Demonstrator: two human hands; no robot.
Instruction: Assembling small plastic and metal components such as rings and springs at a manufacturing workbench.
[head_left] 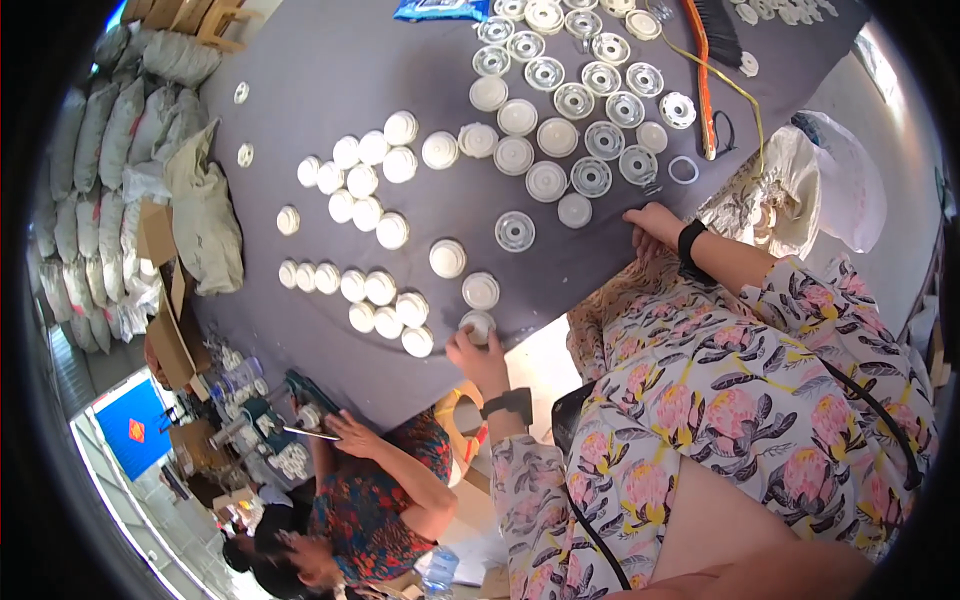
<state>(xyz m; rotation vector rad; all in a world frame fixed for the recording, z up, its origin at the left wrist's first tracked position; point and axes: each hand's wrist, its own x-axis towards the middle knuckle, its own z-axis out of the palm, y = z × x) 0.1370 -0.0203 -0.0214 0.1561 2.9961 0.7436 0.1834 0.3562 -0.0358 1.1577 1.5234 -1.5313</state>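
Note:
My left hand (482, 362) is at the front edge of the grey table, its thumb and fingers closed around the rim of a white round plastic cap (477, 326). Just beyond it lies a similar white cap (481, 291), with another cap (448, 258) farther up. My right hand (655, 228) rests at the table edge with its fingers curled in; whatever they may hold is hidden. Nearest to that hand are a small white disc (575, 210), a metal spring (652, 189) and a thin white ring (684, 170).
Stacked white caps (366, 214) stand in groups on the left of the grey table (420, 90); open round discs (604, 140) cover the right. An orange-handled brush (704, 85) lies at the far right. A co-worker (375, 490) sits at lower left. A sack (775, 205) stands beside the table.

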